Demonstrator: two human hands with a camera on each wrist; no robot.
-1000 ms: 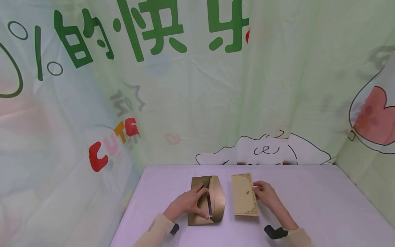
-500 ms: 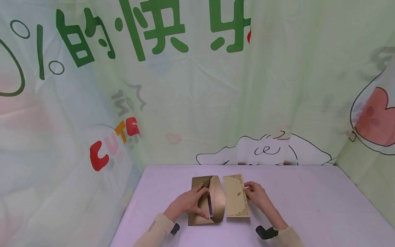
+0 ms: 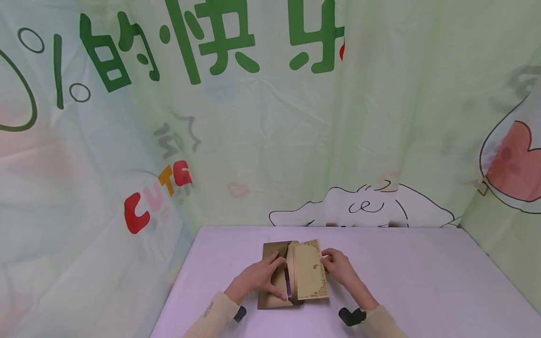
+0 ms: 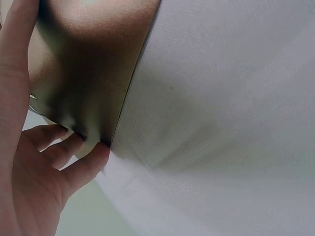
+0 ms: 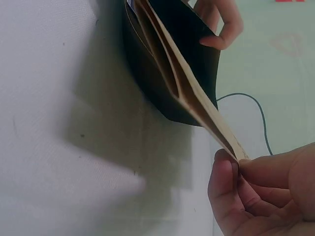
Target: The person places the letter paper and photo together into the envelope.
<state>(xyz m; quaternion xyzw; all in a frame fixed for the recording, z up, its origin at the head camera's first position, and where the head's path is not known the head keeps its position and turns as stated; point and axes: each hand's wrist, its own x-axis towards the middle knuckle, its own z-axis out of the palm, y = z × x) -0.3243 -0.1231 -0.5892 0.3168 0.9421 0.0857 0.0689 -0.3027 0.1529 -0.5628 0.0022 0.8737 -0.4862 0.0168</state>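
Observation:
A gold envelope (image 3: 274,247) lies on the table with its mouth parted and its flap to the right. My left hand (image 3: 263,276) spans it, thumb at the near end of the mouth and fingers toward the far end; in the left wrist view the fingertips (image 4: 101,150) bend against its edge. A purple-edged strip (image 3: 288,282) shows inside the mouth. My right hand (image 3: 339,267) pinches the right edge of a folded cream card (image 3: 307,272) with gold corner patterns. The card overlaps the flap, and the right wrist view shows its layered edges (image 5: 197,105) beside the envelope.
The table (image 3: 414,277) has a pale lilac cover. Printed curtains (image 3: 270,141) hang behind it and at both sides. A black wrist strap (image 3: 351,316) sits at my right cuff.
My right hand has moved left with the cream card, from the table beside the envelope to over its flap. My left hand has stayed on the envelope.

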